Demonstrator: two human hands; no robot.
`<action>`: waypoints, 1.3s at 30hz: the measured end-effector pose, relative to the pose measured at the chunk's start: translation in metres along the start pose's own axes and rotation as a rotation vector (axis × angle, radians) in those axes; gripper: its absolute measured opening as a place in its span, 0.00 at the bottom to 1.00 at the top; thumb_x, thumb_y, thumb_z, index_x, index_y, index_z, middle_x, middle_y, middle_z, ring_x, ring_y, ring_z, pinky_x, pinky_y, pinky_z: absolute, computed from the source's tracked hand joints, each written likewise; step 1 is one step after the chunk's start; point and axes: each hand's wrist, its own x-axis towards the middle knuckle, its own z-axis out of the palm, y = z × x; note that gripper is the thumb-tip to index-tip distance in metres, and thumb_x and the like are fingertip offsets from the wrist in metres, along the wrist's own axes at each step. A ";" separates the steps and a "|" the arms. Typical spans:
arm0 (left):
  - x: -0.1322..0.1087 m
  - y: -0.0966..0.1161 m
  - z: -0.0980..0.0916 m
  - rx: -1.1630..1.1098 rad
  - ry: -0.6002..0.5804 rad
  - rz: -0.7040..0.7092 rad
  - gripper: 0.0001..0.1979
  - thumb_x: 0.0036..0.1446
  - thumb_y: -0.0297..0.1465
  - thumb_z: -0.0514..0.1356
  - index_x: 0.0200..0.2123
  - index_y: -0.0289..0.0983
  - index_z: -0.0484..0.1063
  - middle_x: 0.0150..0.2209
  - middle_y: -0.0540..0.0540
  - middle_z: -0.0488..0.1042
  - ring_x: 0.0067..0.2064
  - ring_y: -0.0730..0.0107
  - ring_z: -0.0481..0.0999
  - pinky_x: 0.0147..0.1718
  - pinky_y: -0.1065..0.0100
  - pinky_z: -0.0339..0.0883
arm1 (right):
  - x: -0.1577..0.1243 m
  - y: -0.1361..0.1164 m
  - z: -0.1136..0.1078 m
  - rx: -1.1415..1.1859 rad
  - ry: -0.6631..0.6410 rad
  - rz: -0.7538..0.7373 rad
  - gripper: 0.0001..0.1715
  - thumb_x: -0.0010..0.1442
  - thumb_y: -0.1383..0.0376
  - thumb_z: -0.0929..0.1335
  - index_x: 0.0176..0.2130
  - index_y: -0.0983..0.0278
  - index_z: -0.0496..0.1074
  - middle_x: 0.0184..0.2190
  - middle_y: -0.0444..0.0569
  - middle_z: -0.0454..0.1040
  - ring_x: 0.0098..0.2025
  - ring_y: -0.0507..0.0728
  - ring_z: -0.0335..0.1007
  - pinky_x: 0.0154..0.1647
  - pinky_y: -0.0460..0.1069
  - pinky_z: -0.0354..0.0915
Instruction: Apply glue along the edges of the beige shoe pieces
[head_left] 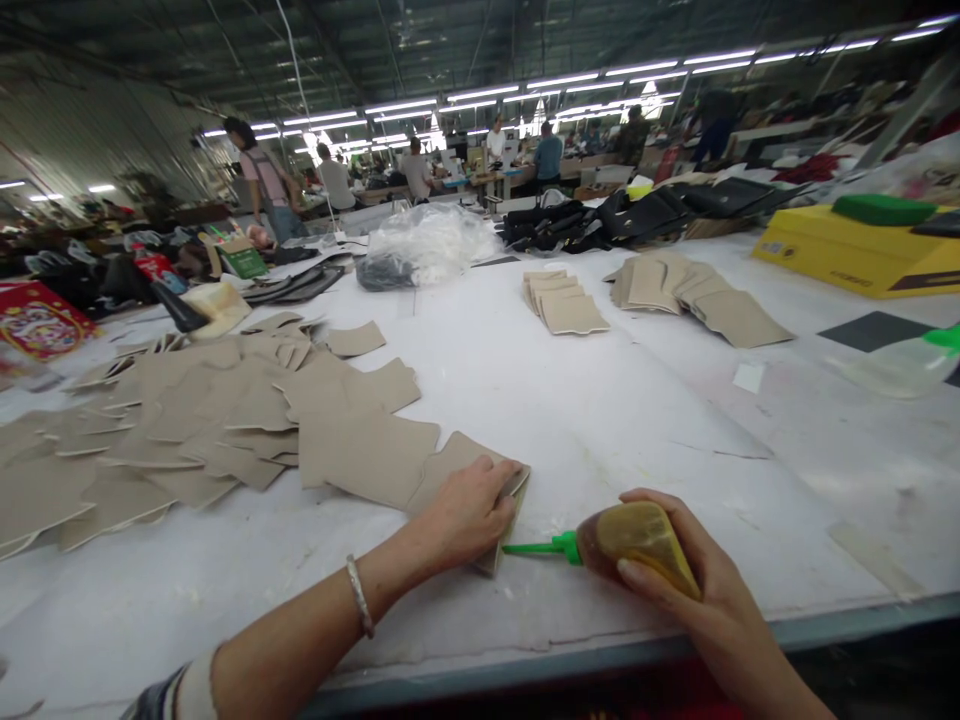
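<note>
My right hand [705, 580] is wrapped around a squeeze bottle [637, 550] of amber liquid, probably glue. Its long green nozzle [532, 548] points left, with the tip at the edge of a beige sheet piece [457, 458]. My left hand [469, 510] grips that piece near its right edge, fingers bent over it and partly hiding it. Another piece seems to lie beneath. Left of the hand, a larger beige piece [367, 455] adjoins a wide, loose heap of similar beige pieces [187, 400].
Two fanned stacks of beige pieces [566, 302] [690, 290] lie farther back on the white table [570, 420]. A yellow box [855, 250] and a clear bottle with a green cap [900, 370] are at right. Behind are a plastic bag [435, 240], black items [600, 215] and several people.
</note>
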 end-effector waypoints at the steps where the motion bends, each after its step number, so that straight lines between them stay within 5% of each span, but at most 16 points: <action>1: 0.000 0.000 0.000 0.002 0.004 0.001 0.24 0.58 0.27 0.48 0.57 0.41 0.65 0.45 0.44 0.72 0.46 0.60 0.73 0.48 0.61 0.65 | 0.002 0.002 -0.001 -0.017 0.018 -0.019 0.27 0.56 0.51 0.71 0.50 0.58 0.63 0.37 0.43 0.72 0.37 0.57 0.70 0.37 0.46 0.66; 15: -0.001 0.001 0.000 0.001 0.005 -0.014 0.23 0.59 0.28 0.48 0.57 0.42 0.65 0.46 0.45 0.72 0.46 0.61 0.73 0.49 0.61 0.65 | -0.006 -0.013 0.010 0.016 0.106 0.036 0.28 0.54 0.52 0.72 0.49 0.59 0.64 0.37 0.45 0.71 0.38 0.60 0.68 0.41 0.49 0.63; 20: -0.002 0.000 0.000 0.007 0.001 -0.006 0.23 0.59 0.28 0.49 0.58 0.41 0.64 0.46 0.44 0.72 0.46 0.60 0.73 0.48 0.61 0.66 | -0.011 -0.012 0.012 0.071 0.012 0.058 0.28 0.54 0.51 0.71 0.50 0.58 0.63 0.38 0.44 0.71 0.39 0.58 0.68 0.40 0.47 0.63; 25: -0.001 -0.001 0.000 0.006 0.004 -0.006 0.23 0.59 0.28 0.49 0.58 0.42 0.64 0.46 0.44 0.71 0.46 0.60 0.73 0.49 0.61 0.65 | -0.011 -0.013 0.015 0.014 0.109 0.061 0.30 0.53 0.50 0.72 0.50 0.59 0.64 0.38 0.44 0.72 0.39 0.60 0.69 0.42 0.48 0.62; 39: -0.002 0.002 -0.001 -0.010 -0.005 -0.004 0.24 0.57 0.27 0.49 0.57 0.40 0.65 0.48 0.44 0.71 0.48 0.60 0.72 0.51 0.62 0.64 | -0.010 -0.011 0.017 0.059 0.026 0.020 0.29 0.53 0.51 0.72 0.49 0.59 0.64 0.39 0.45 0.72 0.40 0.61 0.70 0.41 0.49 0.65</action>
